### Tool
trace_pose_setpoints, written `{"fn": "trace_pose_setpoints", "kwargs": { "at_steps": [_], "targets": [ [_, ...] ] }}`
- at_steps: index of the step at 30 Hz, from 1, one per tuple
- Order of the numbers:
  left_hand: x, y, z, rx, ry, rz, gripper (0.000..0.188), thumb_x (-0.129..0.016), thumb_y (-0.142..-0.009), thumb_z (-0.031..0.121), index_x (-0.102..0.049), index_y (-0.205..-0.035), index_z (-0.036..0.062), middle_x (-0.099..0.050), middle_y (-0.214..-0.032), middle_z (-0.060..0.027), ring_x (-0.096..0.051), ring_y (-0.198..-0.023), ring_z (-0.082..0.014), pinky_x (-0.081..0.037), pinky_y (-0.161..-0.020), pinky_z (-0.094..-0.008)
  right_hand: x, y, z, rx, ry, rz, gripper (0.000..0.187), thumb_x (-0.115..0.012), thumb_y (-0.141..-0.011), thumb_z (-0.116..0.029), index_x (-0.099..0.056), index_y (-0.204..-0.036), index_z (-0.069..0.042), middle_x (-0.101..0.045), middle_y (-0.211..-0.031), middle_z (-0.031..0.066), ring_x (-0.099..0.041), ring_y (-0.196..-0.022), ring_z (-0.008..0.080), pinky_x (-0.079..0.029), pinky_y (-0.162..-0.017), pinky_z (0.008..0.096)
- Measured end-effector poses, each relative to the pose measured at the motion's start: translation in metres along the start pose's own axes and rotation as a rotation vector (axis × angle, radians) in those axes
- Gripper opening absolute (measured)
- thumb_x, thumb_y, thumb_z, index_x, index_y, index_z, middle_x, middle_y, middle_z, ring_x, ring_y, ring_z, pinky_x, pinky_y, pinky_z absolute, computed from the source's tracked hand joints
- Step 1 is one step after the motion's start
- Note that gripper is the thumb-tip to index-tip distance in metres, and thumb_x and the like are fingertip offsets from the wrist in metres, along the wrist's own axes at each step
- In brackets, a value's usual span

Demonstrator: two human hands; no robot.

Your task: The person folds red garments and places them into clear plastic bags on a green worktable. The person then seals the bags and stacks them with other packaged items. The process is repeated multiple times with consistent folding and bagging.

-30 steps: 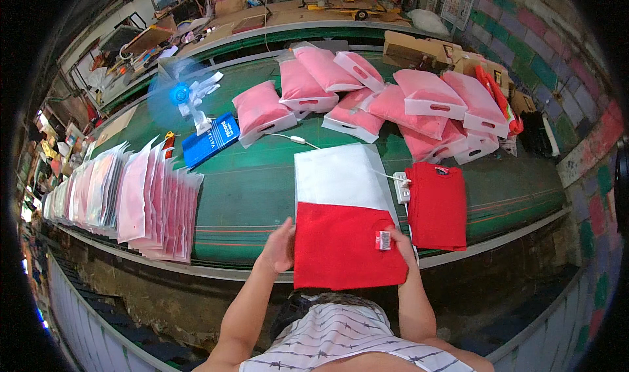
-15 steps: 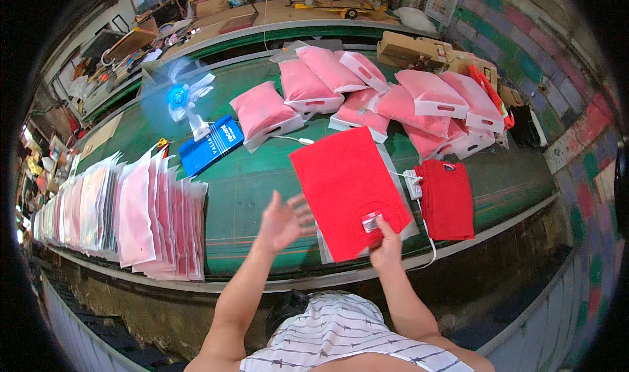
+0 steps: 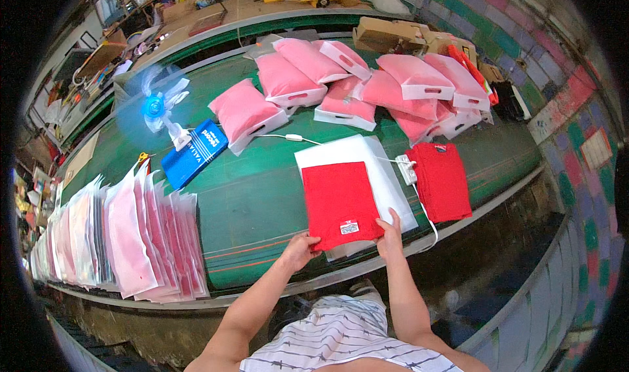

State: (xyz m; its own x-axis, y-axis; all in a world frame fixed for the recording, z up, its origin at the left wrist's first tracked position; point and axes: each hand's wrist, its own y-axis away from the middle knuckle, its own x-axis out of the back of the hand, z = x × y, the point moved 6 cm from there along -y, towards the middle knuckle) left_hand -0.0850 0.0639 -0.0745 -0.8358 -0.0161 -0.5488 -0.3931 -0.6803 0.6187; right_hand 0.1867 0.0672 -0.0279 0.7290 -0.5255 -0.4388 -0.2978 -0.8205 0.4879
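A folded red shirt (image 3: 339,198) with a white neck label lies on a small stack of white frosted plastic bags (image 3: 386,175) at the table's near edge. My left hand (image 3: 301,251) pinches the shirt's near left corner. With thumb and fingers, my right hand (image 3: 389,233) grips its near right corner. Right of the bags, a second pile of folded red cloth (image 3: 440,183) lies beside a white power strip (image 3: 406,169), whose cord hangs over the edge.
Several white-edged bags filled with pink (image 3: 288,80) are heaped at the back. On the left stand a row of packed flat bags (image 3: 151,241), a blue book (image 3: 195,154), a small blue fan (image 3: 154,106) and yellow-handled scissors (image 3: 143,157). Cardboard boxes (image 3: 386,35) sit at back right.
The red shirt has come down from my right hand onto the white bags. My left hand, open before, now holds its near left corner, and the right has shifted to the other corner.
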Motion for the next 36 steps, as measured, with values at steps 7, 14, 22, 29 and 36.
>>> {"fn": "trace_pose_setpoints", "kwargs": {
  "at_steps": [7,14,22,29,36],
  "targets": [
    [-0.023,0.005,0.059,-0.386,-0.774,0.313,0.025,-0.066,-0.091,0.026,-0.066,-0.096,0.0016,-0.072,-0.089,-0.015,-0.069,-0.079,-0.0324,-0.053,-0.07,-0.0469,-0.024,-0.019,-0.017,0.114,0.835,-0.38,0.04,-0.057,-0.086,0.002,-0.068,-0.123,-0.008,-0.069,-0.116,0.0161,-0.069,-0.099,0.0292,-0.057,-0.085,0.0392],
    [-0.121,0.011,0.099,-0.464,-1.382,0.433,0.029,-0.067,-0.081,0.027,-0.072,-0.088,-0.0005,-0.069,-0.086,-0.0283,-0.069,-0.084,-0.0457,-0.054,-0.077,-0.0525,-0.133,0.059,-0.048,0.399,1.663,-0.601,0.051,-0.07,-0.08,-0.033,-0.067,-0.118,0.001,-0.064,-0.115,0.0274,-0.065,-0.105,0.0449,-0.053,-0.093,0.0504],
    [-0.12,-0.009,0.068,-0.571,-0.98,0.449,0.024,-0.068,-0.087,0.022,-0.073,-0.089,-0.0017,-0.068,-0.085,-0.0192,-0.065,-0.071,-0.0338,-0.052,-0.067,-0.0426,-0.09,0.026,-0.025,0.664,1.775,-0.41,0.037,-0.071,-0.087,-0.029,-0.062,-0.11,-0.001,-0.06,-0.112,0.0235,-0.069,-0.088,0.0427,-0.056,-0.077,0.0533],
    [-0.151,0.0,0.014,-0.935,-1.526,0.102,0.019,-0.071,-0.084,0.014,-0.068,-0.101,0.005,-0.063,-0.094,-0.0125,-0.062,-0.09,-0.0356,-0.05,-0.08,-0.0465,-0.055,0.004,-0.094,0.915,1.48,-0.41,0.04,-0.067,-0.084,-0.016,-0.066,-0.123,-0.007,-0.063,-0.125,0.0188,-0.068,-0.091,0.0436,-0.056,-0.081,0.0525],
    [-0.158,-0.022,-0.004,-0.921,-1.745,0.179,0.017,-0.072,-0.084,0.023,-0.067,-0.095,0.0104,-0.064,-0.096,-0.0087,-0.061,-0.093,-0.0347,-0.049,-0.08,-0.0487,0.003,-0.051,-0.137,0.936,1.652,-0.395,0.036,-0.066,-0.089,-0.019,-0.066,-0.122,-0.005,-0.06,-0.128,0.0175,-0.068,-0.085,0.0433,-0.056,-0.076,0.0534]
  ]
}}
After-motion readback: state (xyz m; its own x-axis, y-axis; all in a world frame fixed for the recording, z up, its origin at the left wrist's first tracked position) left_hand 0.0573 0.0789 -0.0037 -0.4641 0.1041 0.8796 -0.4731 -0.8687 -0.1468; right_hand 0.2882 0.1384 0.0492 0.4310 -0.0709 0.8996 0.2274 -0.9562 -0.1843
